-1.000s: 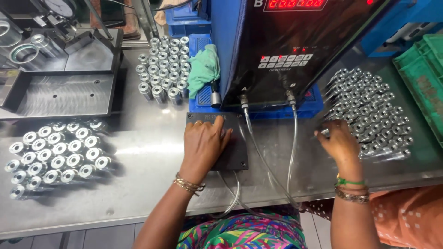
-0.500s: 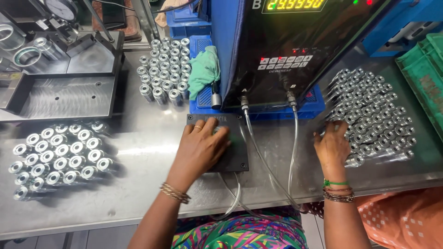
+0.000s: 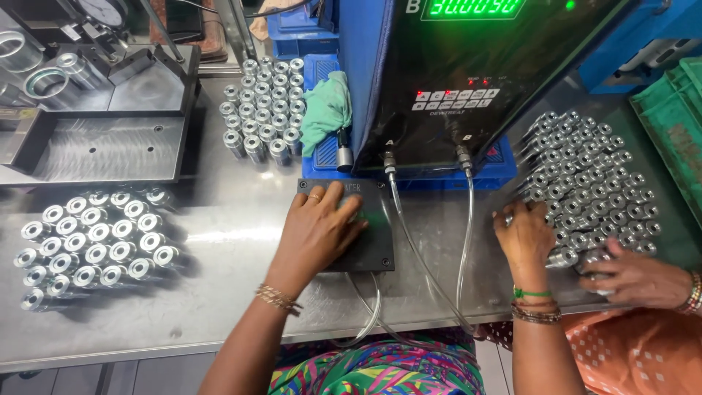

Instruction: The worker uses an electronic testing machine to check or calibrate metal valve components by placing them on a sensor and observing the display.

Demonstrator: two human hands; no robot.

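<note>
Steel cylinders (image 3: 585,183) crowd the desk (image 3: 219,227) at right, where the right hand (image 3: 523,234) reaches in, fingers curled among them; whether they grip one is unclear. Left hand (image 3: 318,230) lies flat, fingers spread, on a black pad (image 3: 369,249). Another person's hand (image 3: 636,276) rests nearby.

Single head-worn view, looking steeply down from close above the steel workbench (image 3: 219,307), facing the far gauge unit (image 3: 468,73).
</note>
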